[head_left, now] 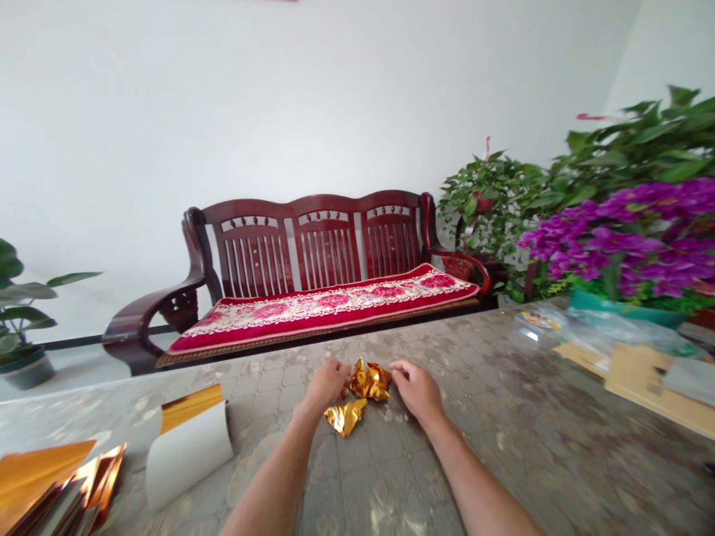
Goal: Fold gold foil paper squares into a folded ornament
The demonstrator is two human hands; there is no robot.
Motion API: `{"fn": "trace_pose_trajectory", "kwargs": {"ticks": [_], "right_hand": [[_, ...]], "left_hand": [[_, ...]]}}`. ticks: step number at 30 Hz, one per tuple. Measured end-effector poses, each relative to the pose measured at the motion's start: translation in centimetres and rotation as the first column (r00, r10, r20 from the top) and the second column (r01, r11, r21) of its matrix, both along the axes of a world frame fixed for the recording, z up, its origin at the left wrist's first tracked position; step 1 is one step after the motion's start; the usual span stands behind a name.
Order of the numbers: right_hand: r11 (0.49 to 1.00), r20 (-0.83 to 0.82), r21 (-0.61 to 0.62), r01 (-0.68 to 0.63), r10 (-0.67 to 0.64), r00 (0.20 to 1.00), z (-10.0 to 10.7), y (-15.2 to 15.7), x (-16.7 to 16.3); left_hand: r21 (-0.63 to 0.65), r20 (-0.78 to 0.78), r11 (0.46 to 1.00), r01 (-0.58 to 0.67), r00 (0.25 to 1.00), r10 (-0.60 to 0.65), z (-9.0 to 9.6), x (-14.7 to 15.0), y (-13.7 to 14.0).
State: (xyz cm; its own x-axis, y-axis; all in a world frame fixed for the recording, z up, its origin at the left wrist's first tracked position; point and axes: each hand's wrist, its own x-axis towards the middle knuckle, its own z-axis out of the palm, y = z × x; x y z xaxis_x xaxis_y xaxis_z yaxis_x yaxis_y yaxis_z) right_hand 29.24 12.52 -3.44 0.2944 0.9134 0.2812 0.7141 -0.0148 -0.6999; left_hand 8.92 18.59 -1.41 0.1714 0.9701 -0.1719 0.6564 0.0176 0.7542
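Fingers (338,369) of L hand (324,387) and R hand (416,388) are curled, almost closed, at opp. sides of crumpled gold foil (370,381) on table (385,469); cannot tell if they pinch it or only touch. Smaller gold pc. (345,418) lies just beside, on near side. Further L: curved sheet w/ pale back (190,458), stack of gold sheets (42,470); far R: cardboard (635,376), purple flowers (620,242). Beyond table: wooden bench (324,223).

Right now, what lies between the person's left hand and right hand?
The head view shows crumpled, shiny gold foil between the left hand and the right hand.
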Motion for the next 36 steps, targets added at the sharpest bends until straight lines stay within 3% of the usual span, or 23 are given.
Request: {"fn": "trace_pose_trajectory", "kwargs": {"ticks": [7,12,15,18,22,30,33,36], "right_hand": [[0.997,-0.085,0.074,0.029,-0.022,0.996,-0.3,0.2,0.3],[0.991,-0.109,0.130,0.034,-0.019,0.994,-0.4,0.3,0.3],[0.984,-0.102,0.173,0.040,-0.022,0.994,-0.2,0.1,0.2],[0.973,-0.076,0.225,0.053,-0.037,0.996,0.0,-0.3,0.0],[0.955,-0.002,0.295,0.033,-0.034,0.999,0.5,-1.0,-0.4],[0.885,0.233,0.434,-0.172,0.074,0.970,3.4,-3.2,-2.5],[0.885,0.298,0.399,-0.239,0.121,0.947,4.8,-3.9,-3.8],[0.922,0.321,0.299,-0.246,0.146,0.936,5.9,-4.2,-4.9]], "left_hand": [[0.143,-0.102,0.984,0.107,0.990,-0.093,2.2,-2.0,-1.7],[0.210,-0.189,0.953,0.220,0.965,-0.181,4.3,-2.7,-5.3],[0.293,-0.365,0.919,0.263,0.919,-0.147,4.8,-2.3,-7.7],[0.278,-0.469,0.925,0.261,0.877,-0.106,4.6,-1.6,-9.2],[0.268,-0.487,0.925,0.269,0.866,-0.111,4.1,-0.9,-10.1],[0.291,-0.470,0.894,0.341,0.865,-0.177,2.9,-1.7,-10.8],[0.327,-0.433,0.869,0.371,0.876,-0.211,2.4,-2.7,-11.1],[0.372,-0.392,0.846,0.382,0.891,-0.230,2.0,-3.9,-11.1]]}}
